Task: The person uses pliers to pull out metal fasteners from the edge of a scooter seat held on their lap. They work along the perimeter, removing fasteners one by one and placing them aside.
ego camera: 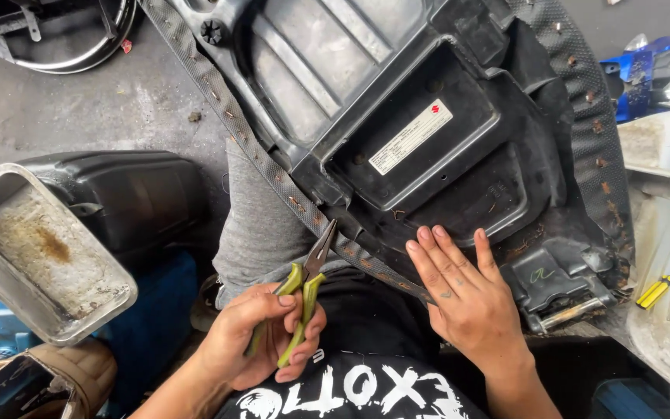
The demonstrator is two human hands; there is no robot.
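An upturned black plastic seat base (397,101) rests across my lap, its textured cover (257,147) stapled along the rim with rusty staples. My left hand (261,337) grips green-handled needle-nose pliers (308,291); their tip touches the stapled edge. My right hand (463,291) lies flat, fingers apart, on the seat base near its lower edge, beside a metal latch bracket (564,299). A white label (411,136) sits in the recessed middle of the base.
A rusty metal tray (40,256) lies at left over a black seat (137,194). A yellow-handled screwdriver (664,283) rests on a white panel (668,233) at right. Chrome wheel rim (56,39) at top left, on the concrete floor (79,109).
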